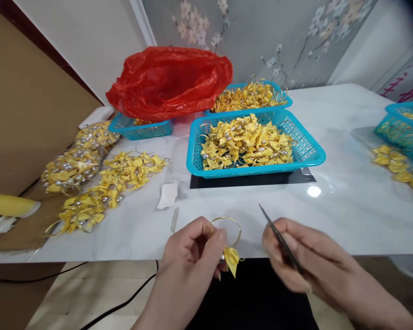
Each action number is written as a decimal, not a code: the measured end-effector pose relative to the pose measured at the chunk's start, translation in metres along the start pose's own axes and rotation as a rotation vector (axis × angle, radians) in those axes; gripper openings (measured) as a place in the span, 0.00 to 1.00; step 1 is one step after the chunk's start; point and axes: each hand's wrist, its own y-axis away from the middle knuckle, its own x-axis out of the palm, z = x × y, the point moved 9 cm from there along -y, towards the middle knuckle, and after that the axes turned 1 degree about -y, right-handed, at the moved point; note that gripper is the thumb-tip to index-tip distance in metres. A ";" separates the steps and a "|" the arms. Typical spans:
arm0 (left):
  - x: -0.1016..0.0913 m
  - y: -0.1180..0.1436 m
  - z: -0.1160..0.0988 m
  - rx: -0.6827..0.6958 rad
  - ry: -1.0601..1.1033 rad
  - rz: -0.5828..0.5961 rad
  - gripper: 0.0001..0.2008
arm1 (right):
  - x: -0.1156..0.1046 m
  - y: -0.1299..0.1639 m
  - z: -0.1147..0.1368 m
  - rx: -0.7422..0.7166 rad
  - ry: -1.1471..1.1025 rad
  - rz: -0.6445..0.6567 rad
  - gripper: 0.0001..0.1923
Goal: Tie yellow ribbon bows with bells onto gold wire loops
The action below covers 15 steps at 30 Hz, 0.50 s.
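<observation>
My left hand (195, 256) is closed in a pinch on a yellow ribbon flower (231, 260) with a thin gold wire loop (239, 229). A silvery bead shows partly beneath the fingers, beside the yellow petal. To the right, my right hand (295, 256) is wrapped round dark pointed tweezers (282, 240), whose tip points up and to the left. The tweezers are apart from the flower. Just beyond both hands stands a blue plastic basket (256, 172) heaped with yellow ribbon flowers (250, 142).
A red plastic bag (168, 82) covers part of a small blue basket (140, 132). Behind is another filled basket (290, 101); a further one (399, 133) stands right. Flower bunches (85, 206) lie left, near a paper scrap (167, 195). A black cable (123, 302) hangs below the table edge.
</observation>
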 end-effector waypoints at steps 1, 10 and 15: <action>-0.002 0.001 -0.001 0.001 -0.015 0.002 0.15 | 0.015 -0.002 -0.009 0.054 -0.154 0.089 0.17; -0.022 0.012 0.007 -0.058 0.033 0.029 0.16 | 0.037 -0.004 0.018 -0.200 0.470 0.027 0.17; -0.025 0.017 0.011 -0.050 0.073 0.052 0.16 | 0.042 0.003 0.036 -0.536 1.148 -0.117 0.05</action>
